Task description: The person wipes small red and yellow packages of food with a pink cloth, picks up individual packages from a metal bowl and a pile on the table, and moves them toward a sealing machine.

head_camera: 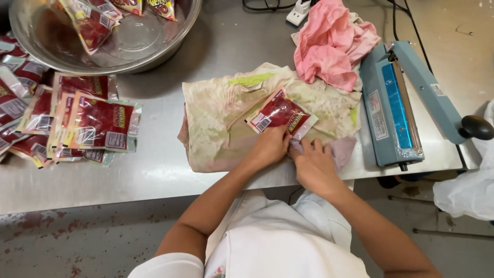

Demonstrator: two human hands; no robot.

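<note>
Fingers [278, 138] of my left hand [270, 146] press a red sauce packet [280, 116] onto the stained cloth [221, 118]; right hand [314, 164] fingers spread flat beside it. Step, I judge: wiping the packet dry. Next calls for turning it over, I think.

Your sachet [280, 114] lies on the folded cloth [226, 118] at the centre of the surface [154, 175]. At ten o'clock sits the bowl [128, 49], at nine the sachet pile [77, 123], at three the heat sealer [396, 108], at one the crumpled rag [332, 44].
</note>
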